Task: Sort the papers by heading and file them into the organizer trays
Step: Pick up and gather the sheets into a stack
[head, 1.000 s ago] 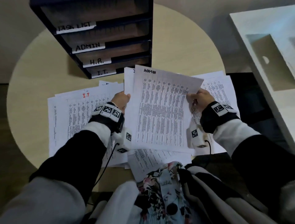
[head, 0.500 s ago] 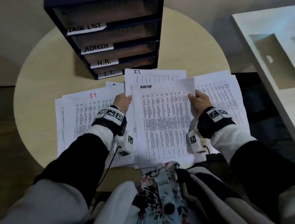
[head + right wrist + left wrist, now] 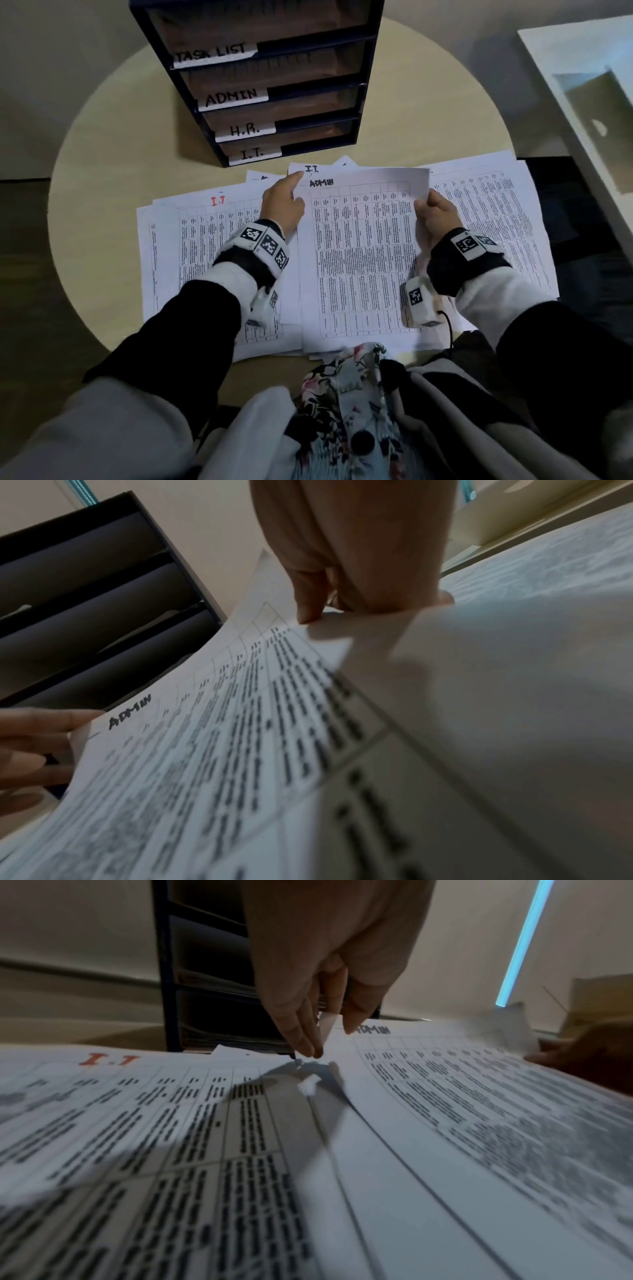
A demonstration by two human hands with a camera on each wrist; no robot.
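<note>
A sheet headed ADMIN [image 3: 359, 257] lies slightly raised over the spread papers in the middle of the table. My right hand [image 3: 435, 216] pinches its right edge near the top, thumb on the printed side [image 3: 308, 612]. My left hand [image 3: 284, 202] is at its upper left corner, and the corner sits between the thumb and the nearly straight fingers [image 3: 301, 1039]. The black organizer [image 3: 368, 85] stands just beyond, with trays labelled TASK LIST, ADMIN [image 3: 233, 97], H.R. and I.T.
A sheet with a red I.T. heading [image 3: 205, 246] tops the left pile. Another I.T. sheet [image 3: 311, 168] pokes out behind the ADMIN one, and more papers [image 3: 496, 212] lie to the right. The round table [image 3: 113, 154] has bare wood on the left. White furniture [image 3: 582, 85] stands at the right.
The ADMIN sheet has come down from a raised tilt to almost flat over the pile. My left hand slid from its left edge up to the top left corner.
</note>
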